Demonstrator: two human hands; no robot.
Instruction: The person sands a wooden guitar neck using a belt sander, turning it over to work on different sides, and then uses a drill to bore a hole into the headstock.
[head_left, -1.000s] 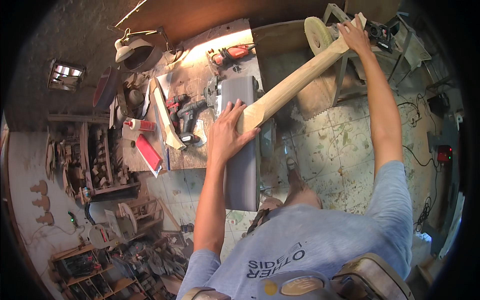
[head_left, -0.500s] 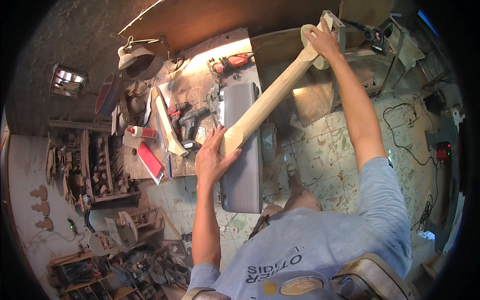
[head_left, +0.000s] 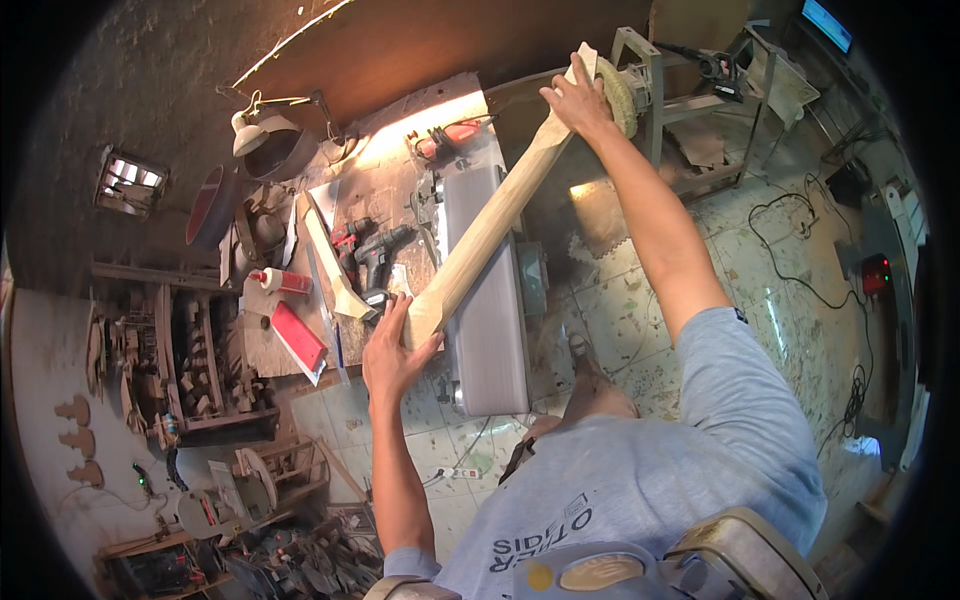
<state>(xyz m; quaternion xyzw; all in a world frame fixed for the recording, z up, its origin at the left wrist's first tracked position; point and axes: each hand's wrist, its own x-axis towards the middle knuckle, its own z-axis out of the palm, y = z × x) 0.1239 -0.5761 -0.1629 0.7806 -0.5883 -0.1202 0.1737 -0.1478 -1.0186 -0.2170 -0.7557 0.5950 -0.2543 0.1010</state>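
Note:
A long pale wooden piece [head_left: 500, 210], shaped like a furniture leg with flared ends, slants across the grey belt of a belt sander [head_left: 490, 345]. At its lower left end my left hand [head_left: 392, 350] grips the wood, thumb on one side and fingers on the other. My right hand [head_left: 580, 103] is closed around the far upper end, beside a yellowish round wheel [head_left: 618, 98]. Whether the wood touches the belt, I cannot tell.
Left of the sander, a workbench [head_left: 390, 190] carries two cordless drills [head_left: 375, 260], a red power tool [head_left: 447, 140], a slim wooden leg [head_left: 330, 255], a red-and-white bottle [head_left: 282, 281] and a red pad [head_left: 298, 335]. A metal frame [head_left: 655, 110] stands far right; cables lie on the floor.
Both hands have shifted left with the wooden piece. Its upper end has come away from in front of the round wheel, and its lower end now reaches past the belt's left edge.

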